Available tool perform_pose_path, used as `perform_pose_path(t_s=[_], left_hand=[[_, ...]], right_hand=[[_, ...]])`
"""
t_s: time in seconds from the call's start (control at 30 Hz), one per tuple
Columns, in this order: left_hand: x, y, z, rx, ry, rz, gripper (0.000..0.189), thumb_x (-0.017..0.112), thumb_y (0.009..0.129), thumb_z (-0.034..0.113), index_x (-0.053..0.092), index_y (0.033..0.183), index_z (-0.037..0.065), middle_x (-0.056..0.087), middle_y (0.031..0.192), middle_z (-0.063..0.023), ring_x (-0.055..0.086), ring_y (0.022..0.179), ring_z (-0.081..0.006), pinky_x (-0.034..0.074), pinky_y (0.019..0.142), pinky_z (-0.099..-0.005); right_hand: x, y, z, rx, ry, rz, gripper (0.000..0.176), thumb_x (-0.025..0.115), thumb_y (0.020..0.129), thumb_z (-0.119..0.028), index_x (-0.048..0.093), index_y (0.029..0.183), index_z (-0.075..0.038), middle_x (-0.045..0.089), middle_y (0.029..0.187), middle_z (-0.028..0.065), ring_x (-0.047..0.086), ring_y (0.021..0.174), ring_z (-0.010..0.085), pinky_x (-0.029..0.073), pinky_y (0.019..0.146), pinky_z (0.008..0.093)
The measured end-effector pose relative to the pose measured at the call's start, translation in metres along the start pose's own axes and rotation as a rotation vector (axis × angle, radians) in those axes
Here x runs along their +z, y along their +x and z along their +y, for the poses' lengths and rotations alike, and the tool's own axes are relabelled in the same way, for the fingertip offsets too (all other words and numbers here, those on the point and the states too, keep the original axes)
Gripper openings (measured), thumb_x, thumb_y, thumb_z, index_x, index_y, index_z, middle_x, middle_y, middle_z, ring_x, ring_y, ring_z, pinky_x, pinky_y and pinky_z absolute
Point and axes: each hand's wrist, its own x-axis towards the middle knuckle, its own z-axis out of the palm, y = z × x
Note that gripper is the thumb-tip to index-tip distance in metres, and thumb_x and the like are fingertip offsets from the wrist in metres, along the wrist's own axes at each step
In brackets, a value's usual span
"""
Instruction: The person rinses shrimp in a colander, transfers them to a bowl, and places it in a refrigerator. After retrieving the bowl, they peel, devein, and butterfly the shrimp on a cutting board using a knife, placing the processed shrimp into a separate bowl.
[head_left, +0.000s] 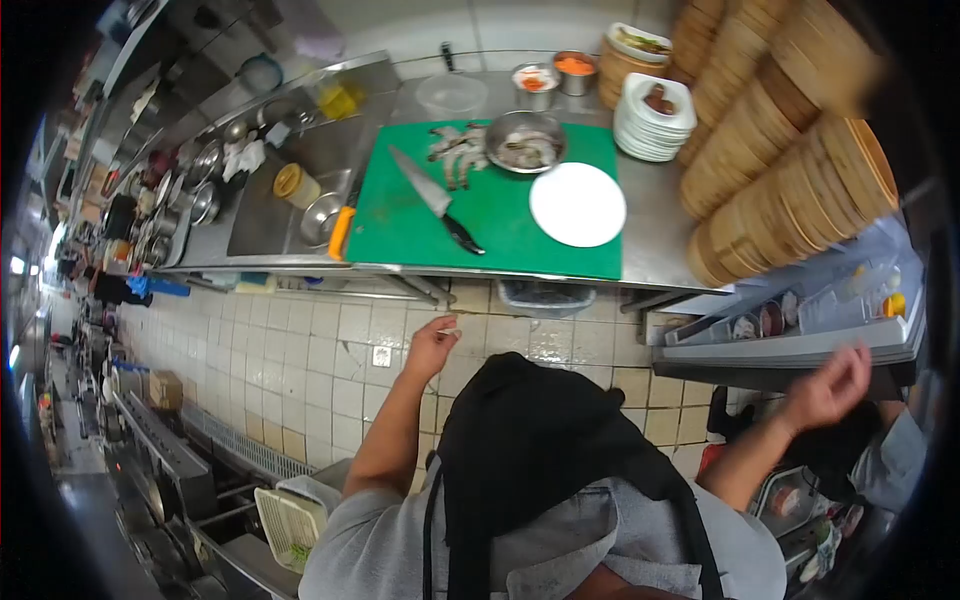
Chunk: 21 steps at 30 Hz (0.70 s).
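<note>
My left hand hangs in the air in front of the counter, over the tiled floor. Its fingers are loosely bent and a little apart, holding nothing that I can see. Out to the right, my right hand is raised beside the opened fridge door, slightly blurred, its fingers loosely curled and apart. No object shows in it. On the green cutting board lie a knife, several shrimp and a white plate. A metal bowl there holds more shrimp.
Bamboo steamers are stacked high at right, beside white dishes. Metal cups with orange and red-and-white contents stand behind the board. A sink lies left. Another person's sleeve shows at lower right.
</note>
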Motion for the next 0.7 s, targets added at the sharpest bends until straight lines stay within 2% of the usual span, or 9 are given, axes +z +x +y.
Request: perform_pose_path(t_s=[0.07, 0.2, 0.3, 0.33, 0.43, 0.53, 0.6, 0.63, 0.7], left_hand=[[-0.041, -0.001, 0.004, -0.014, -0.044, 0.081, 0.038, 0.073, 0.091, 0.013, 0.065, 0.127, 0.006, 0.072, 0.11, -0.0074, 0.065, 0.08, -0.0115, 0.053, 0.074, -0.0278], [-0.093, 0.014, 0.028, 0.0, -0.122, 0.225, 0.035, 0.071, 0.093, 0.012, 0.065, 0.126, 0.003, 0.071, 0.11, -0.0049, 0.059, 0.081, -0.0075, 0.05, 0.075, -0.0239], [-0.113, 0.031, 0.034, 0.003, -0.146, 0.31, 0.033, 0.07, 0.093, 0.013, 0.066, 0.124, 0.002, 0.071, 0.109, -0.0041, 0.058, 0.081, -0.0071, 0.049, 0.075, -0.0234], [-0.119, 0.038, 0.032, 0.011, -0.163, 0.346, 0.034, 0.071, 0.093, 0.013, 0.066, 0.124, 0.002, 0.071, 0.11, -0.0053, 0.059, 0.08, -0.0073, 0.049, 0.074, -0.0236], [-0.137, 0.048, 0.035, 0.006, -0.154, 0.419, 0.033, 0.071, 0.093, 0.013, 0.066, 0.124, 0.001, 0.071, 0.11, -0.0052, 0.061, 0.082, -0.0071, 0.05, 0.075, -0.0241], [-0.157, 0.06, 0.038, -0.039, -0.108, 0.533, 0.031, 0.071, 0.092, 0.015, 0.068, 0.121, 0.003, 0.071, 0.108, -0.0059, 0.061, 0.085, -0.011, 0.05, 0.077, -0.0265], [-0.176, 0.08, 0.029, 0.01, 0.127, 0.623, 0.03, 0.07, 0.091, 0.015, 0.069, 0.119, 0.003, 0.07, 0.11, -0.0124, 0.066, 0.093, -0.023, 0.052, 0.084, -0.0343], [-0.182, 0.092, 0.022, 0.004, 0.119, 0.654, 0.03, 0.07, 0.091, 0.015, 0.069, 0.119, 0.003, 0.07, 0.11, -0.0124, 0.066, 0.093, -0.023, 0.052, 0.084, -0.0343], [-0.195, 0.127, 0.009, 0.188, 0.42, 0.743, 0.038, 0.073, 0.085, 0.016, 0.066, 0.118, 0.0, 0.068, 0.109, -0.0205, 0.065, 0.097, -0.038, 0.052, 0.088, -0.0463]], right_hand=[[0.072, -0.037, -0.073, 0.332, 0.388, -0.463, 0.009, 0.06, 0.097, -0.003, 0.063, 0.106, 0.0, 0.064, 0.119, 0.0138, 0.061, 0.11, 0.0226, 0.047, 0.099, 0.0342], [0.181, -0.112, -0.173, 0.299, 0.663, -1.081, 0.014, 0.069, 0.092, -0.011, 0.068, 0.104, -0.005, 0.067, 0.109, 0.0093, 0.065, 0.095, 0.019, 0.053, 0.076, 0.0304], [0.238, -0.148, -0.237, 0.145, 0.754, -1.383, 0.02, 0.072, 0.089, -0.015, 0.068, 0.105, -0.005, 0.065, 0.099, 0.0126, 0.066, 0.087, 0.0261, 0.053, 0.073, 0.0353], [0.254, -0.165, -0.249, 0.111, 0.744, -1.449, 0.023, 0.072, 0.089, -0.019, 0.067, 0.107, -0.006, 0.064, 0.102, 0.0131, 0.066, 0.091, 0.0292, 0.054, 0.077, 0.0399], [0.291, -0.19, -0.282, -0.081, 0.702, -1.496, 0.026, 0.073, 0.088, -0.024, 0.067, 0.108, -0.008, 0.064, 0.106, 0.0127, 0.065, 0.097, 0.0306, 0.053, 0.083, 0.0434], [0.317, -0.204, -0.302, -0.127, 0.551, -1.583, 0.033, 0.074, 0.087, -0.027, 0.064, 0.113, -0.008, 0.062, 0.108, 0.0151, 0.063, 0.104, 0.0348, 0.052, 0.086, 0.045], [0.329, -0.213, -0.314, -0.166, 0.406, -1.621, 0.041, 0.076, 0.085, -0.025, 0.06, 0.119, -0.009, 0.06, 0.108, 0.0178, 0.061, 0.107, 0.0383, 0.052, 0.088, 0.0459], [0.334, -0.217, -0.315, -0.137, 0.385, -1.634, 0.042, 0.076, 0.084, -0.024, 0.059, 0.119, -0.009, 0.06, 0.11, 0.0181, 0.061, 0.108, 0.0389, 0.051, 0.09, 0.0466], [0.345, -0.229, -0.314, -0.116, 0.388, -1.601, 0.046, 0.078, 0.081, -0.02, 0.057, 0.12, -0.008, 0.061, 0.114, 0.019, 0.06, 0.109, 0.0405, 0.051, 0.092, 0.0477]])
